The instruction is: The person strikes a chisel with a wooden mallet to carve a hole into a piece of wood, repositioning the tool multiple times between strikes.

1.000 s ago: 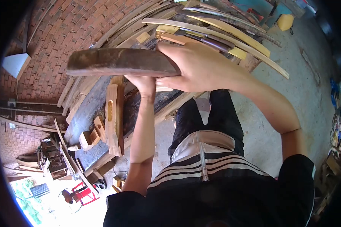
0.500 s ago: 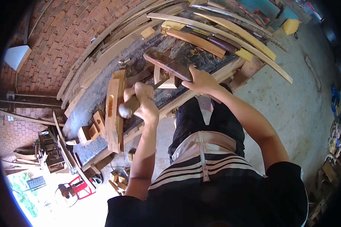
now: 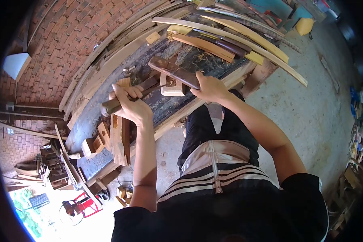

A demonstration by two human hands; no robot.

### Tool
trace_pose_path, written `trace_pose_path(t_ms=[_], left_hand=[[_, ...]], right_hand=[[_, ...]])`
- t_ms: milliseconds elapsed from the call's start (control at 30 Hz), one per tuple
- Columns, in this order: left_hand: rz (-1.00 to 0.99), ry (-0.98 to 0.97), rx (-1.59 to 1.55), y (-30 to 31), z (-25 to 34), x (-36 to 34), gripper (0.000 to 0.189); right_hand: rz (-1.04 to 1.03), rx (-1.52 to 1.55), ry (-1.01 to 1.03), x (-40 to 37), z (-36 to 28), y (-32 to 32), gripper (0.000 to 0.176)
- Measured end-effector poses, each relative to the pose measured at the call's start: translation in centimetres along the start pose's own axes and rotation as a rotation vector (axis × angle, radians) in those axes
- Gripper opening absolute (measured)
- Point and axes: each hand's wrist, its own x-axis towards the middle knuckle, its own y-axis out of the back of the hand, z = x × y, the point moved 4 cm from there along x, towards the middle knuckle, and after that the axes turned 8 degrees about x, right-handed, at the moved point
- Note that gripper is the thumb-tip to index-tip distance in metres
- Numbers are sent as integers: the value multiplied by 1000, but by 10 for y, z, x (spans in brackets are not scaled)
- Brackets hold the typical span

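My left hand is closed around the wooden handle of a chisel, some fingers loosely raised. The chisel lies nearly level, its dark blade reaching right to the left side of a small pale wooden block with a recess cut in its top. Gripped at its near end by my right hand is a dark, flat wooden mallet, which hangs over the block's far side. A thick timber with a mortise rests on the bench below my left hand.
The dark workbench carries shavings and small offcuts. Long wooden strips and a dark-handled tool lie at its far right. Small notched blocks sit at the left. A brick wall stands behind.
My left hand has swung left with the chisel, which is now flatter and farther from the block's middle. The mallet stays in my right hand, shifting only slightly.
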Motion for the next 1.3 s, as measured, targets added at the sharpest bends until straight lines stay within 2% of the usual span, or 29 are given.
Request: trace_pose_path(t_ms=[133, 167, 267, 333, 600, 667, 700, 767, 833, 900, 933, 967, 1033, 1100, 1133, 1200, 1233, 1300], left_hand=[[-140, -27, 55, -23, 7, 10, 38], [-141, 10, -39, -26, 4, 14, 32], [-219, 40, 3, -31, -2, 14, 33], [-228, 50, 19, -33, -7, 13, 33], [-168, 90, 12, -40, -20, 13, 28], [-257, 27, 130, -48, -22, 9, 20], [-229, -46, 212, -50, -25, 8, 18], [-313, -84, 271, -56, -29, 3, 25], [-334, -45, 349, -63, -32, -2, 31], [-321, -3, 313, -66, -33, 3, 30], [-300, 42, 288, -65, -33, 4, 30], [-281, 21, 281, -67, -29, 5, 30], [-297, 58, 292, -68, -29, 6, 29], [-329, 70, 342, -73, -32, 8, 22], [-332, 69, 339, -76, -34, 7, 22], [-317, -169, 289, -83, -19, 2, 15], [-283, -207, 341, -74, -31, 6, 9], [-232, -35, 210, -73, -23, 1, 8]], right_hand=[[1, 25, -5, -2, -1, 0, 46], [0, 27, -3, -2, -2, 0, 46], [2, 25, -20, -2, 0, 0, 45], [-19, 33, -1, -1, 1, -2, 54], [-13, 27, -26, -4, -3, -2, 52], [-5, 27, -32, -3, 3, -6, 49], [9, 109, -14, 0, 9, -12, 51], [23, 188, 13, 7, 11, -12, 53], [-221, 804, -237, 6, 2, 7, 55], [-74, 844, -167, 3, -28, 51, 55], [-23, 787, -135, -1, -46, 79, 55], [57, 809, 83, -7, -77, 113, 57], [119, 713, 308, -12, -111, 161, 59], [451, 585, 674, -24, -146, 195, 57], [453, 503, 699, -28, -158, 200, 53], [367, 237, 680, -29, -156, 187, 48], [129, 68, 465, -32, -149, 174, 54], [133, 3, 500, -31, -141, 159, 49]])
